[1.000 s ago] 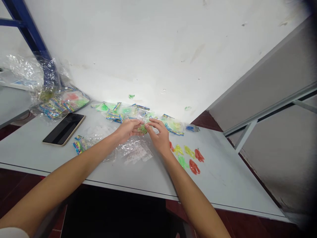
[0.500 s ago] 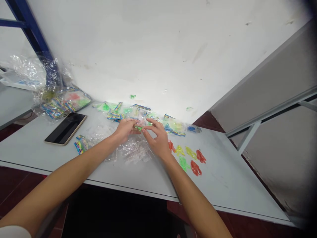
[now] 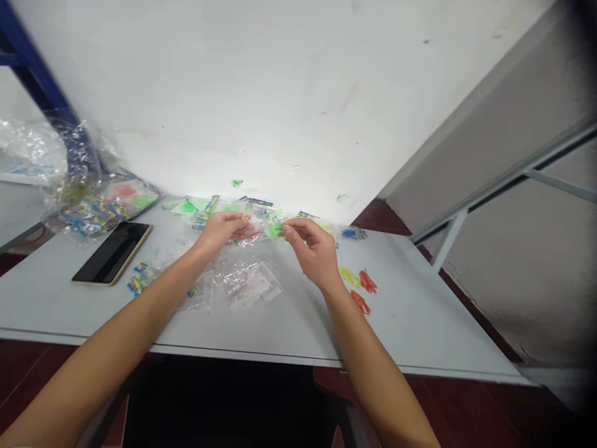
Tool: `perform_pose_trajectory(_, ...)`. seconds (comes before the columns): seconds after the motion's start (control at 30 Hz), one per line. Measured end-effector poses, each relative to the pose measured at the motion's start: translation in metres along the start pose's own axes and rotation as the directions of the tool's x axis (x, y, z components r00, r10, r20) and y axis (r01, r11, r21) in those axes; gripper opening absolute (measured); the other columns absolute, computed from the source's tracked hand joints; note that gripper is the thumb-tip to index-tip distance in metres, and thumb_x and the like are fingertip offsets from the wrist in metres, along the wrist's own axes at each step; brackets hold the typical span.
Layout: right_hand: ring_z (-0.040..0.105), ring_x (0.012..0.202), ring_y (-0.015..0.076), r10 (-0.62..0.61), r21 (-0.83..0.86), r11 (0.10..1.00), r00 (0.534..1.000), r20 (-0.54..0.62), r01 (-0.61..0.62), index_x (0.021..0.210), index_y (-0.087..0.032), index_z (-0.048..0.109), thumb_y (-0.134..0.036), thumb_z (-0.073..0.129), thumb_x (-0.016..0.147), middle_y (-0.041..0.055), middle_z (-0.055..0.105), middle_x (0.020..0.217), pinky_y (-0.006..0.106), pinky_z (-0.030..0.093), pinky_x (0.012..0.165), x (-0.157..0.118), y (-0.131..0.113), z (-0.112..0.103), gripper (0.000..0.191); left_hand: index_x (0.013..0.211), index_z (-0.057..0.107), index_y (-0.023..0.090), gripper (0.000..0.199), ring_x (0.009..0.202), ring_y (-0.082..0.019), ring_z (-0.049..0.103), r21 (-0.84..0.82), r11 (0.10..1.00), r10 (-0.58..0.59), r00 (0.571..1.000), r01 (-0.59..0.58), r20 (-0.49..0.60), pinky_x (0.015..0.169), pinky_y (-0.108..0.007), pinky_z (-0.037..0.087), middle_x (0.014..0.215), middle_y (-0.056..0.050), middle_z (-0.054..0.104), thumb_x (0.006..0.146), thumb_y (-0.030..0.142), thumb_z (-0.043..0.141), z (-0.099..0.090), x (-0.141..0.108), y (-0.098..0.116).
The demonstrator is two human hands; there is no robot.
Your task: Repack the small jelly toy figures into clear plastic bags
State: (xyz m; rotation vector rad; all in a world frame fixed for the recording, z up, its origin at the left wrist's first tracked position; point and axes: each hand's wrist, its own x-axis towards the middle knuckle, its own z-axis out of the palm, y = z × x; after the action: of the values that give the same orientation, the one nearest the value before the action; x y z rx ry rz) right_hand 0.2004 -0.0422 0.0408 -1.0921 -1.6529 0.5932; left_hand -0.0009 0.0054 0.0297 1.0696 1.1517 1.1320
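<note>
Pinched in my left hand (image 3: 224, 228) is a small clear plastic bag (image 3: 252, 231) with something reddish in or behind it. The fingers and thumb of my right hand (image 3: 314, 249) close on a green stretchy, stringy piece (image 3: 275, 229), just right of the bag. Whether part of the green piece is inside the bag, I cannot tell. Below both hands lies a pile of flat clear bags (image 3: 254, 283). To the right of my right wrist rest a yellow stringy piece (image 3: 349, 277), a red stringy piece (image 3: 367, 281) and another red one (image 3: 360, 302).
Packets with bright printed cards (image 3: 256, 201) line the wall behind my hands. A phone (image 3: 112, 254) lies at the left, beside a large clear bag of packets (image 3: 107, 199). Loose printed cards (image 3: 140, 279) are near my left forearm. A metal frame (image 3: 450, 239) stands at the right.
My hands have moved apart; the right one has shifted right with the green piece, and the bag stays with the left. The camera view has shifted slightly.
</note>
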Motion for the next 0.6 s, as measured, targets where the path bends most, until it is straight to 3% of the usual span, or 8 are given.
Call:
perform_pose_trajectory(0.1,0.065,0.081,0.0184,0.087,-0.09,0.993,0.991,0.099,-0.078,0.094,-0.023,0.068,-0.043,0.056,0.09,0.0033,0.07,0.09,0.032,0.052,0.072,0.003,-0.001,-0.032,0.025,0.093,0.071,0.015,0.033,0.07,-0.017,0.068,0.148,0.989,0.0,0.998,-0.011,0.069,0.07,-0.03,0.053,0.089,-0.009,0.075,0.068,0.035,0.079,-0.01,-0.003,0.013)
perform_pose_trajectory(0.17,0.064,0.074,0.017,0.169,-0.167,0.976,0.966,0.198,-0.137,0.092,-0.022,0.069,-0.042,0.055,0.09,0.0025,0.069,0.084,0.03,0.05,0.066,0.002,-0.001,-0.052,0.025,0.091,0.072,0.018,0.032,0.068,-0.017,0.066,0.306,0.952,-0.066,0.958,-0.024,0.278,0.068,-0.029,0.052,0.09,-0.008,0.075,0.07,0.041,0.076,-0.014,-0.005,0.018)
perform_pose_trajectory(0.27,0.06,0.062,0.0149,0.313,-0.261,0.937,0.889,0.334,-0.232,0.083,-0.02,0.069,-0.042,0.055,0.089,0.0011,0.066,0.072,0.028,0.045,0.058,-0.007,0.0,-0.074,0.027,0.08,0.073,0.021,0.023,0.067,-0.018,0.065,0.513,0.85,-0.227,0.794,-0.121,0.564,0.066,-0.029,0.05,0.082,-0.007,0.075,0.072,0.042,0.072,-0.016,-0.01,0.019)
perform_pose_trajectory(0.33,0.06,0.062,0.0153,0.384,-0.259,0.918,0.831,0.402,-0.299,0.077,-0.02,0.069,-0.043,0.057,0.086,0.0016,0.066,0.068,0.028,0.046,0.058,-0.016,-0.001,-0.082,0.028,0.073,0.072,0.022,0.02,0.072,-0.019,0.066,0.578,0.797,-0.327,0.683,-0.172,0.653,0.067,-0.028,0.049,0.077,-0.005,0.074,0.072,0.042,0.07,-0.013,-0.013,0.015)
perform_pose_trajectory(0.37,0.06,0.063,0.0159,0.414,-0.244,0.909,0.805,0.426,-0.338,0.075,-0.02,0.069,-0.043,0.059,0.085,0.0022,0.066,0.068,0.029,0.046,0.059,-0.022,-0.002,-0.085,0.027,0.072,0.071,0.022,0.019,0.073,-0.02,0.066,0.601,0.777,-0.358,0.655,-0.186,0.666,0.066,-0.028,0.049,0.076,-0.005,0.073,0.072,0.041,0.07,-0.012,-0.015,0.012)
perform_pose_trajectory(0.5,0.06,0.063,0.0159,0.49,-0.206,0.865,0.686,0.538,-0.457,0.073,-0.02,0.069,-0.041,0.061,0.083,0.002,0.066,0.068,0.028,0.046,0.058,-0.045,-0.003,-0.091,0.024,0.072,0.07,0.023,0.017,0.071,-0.02,0.065,0.684,0.683,-0.39,0.663,-0.258,0.639,0.059,-0.025,0.043,0.074,-0.003,0.072,0.069,0.04,0.069,-0.005,-0.017,0.001)
perform_pose_trajectory(0.53,0.059,0.062,0.0154,0.488,-0.219,0.867,0.672,0.557,-0.448,0.074,-0.02,0.07,-0.04,0.06,0.083,0.0013,0.066,0.067,0.028,0.045,0.057,-0.05,-0.001,-0.092,0.024,0.072,0.07,0.024,0.017,0.07,-0.02,0.064,0.698,0.658,-0.392,0.664,-0.282,0.637,0.058,-0.025,0.041,0.075,-0.003,0.072,0.068,0.04,0.069,-0.004,-0.017,0.0)
perform_pose_trajectory(0.6,0.057,0.061,0.0145,0.47,-0.285,0.882,0.695,0.544,-0.375,0.076,-0.02,0.07,-0.037,0.058,0.084,-0.0003,0.065,0.068,0.027,0.042,0.057,-0.058,0.006,-0.091,0.022,0.071,0.071,0.024,0.016,0.069,-0.02,0.062,0.716,0.622,-0.395,0.662,-0.318,0.637,0.056,-0.024,0.039,0.075,-0.002,0.071,0.065,0.039,0.071,-0.003,-0.017,-0.003)
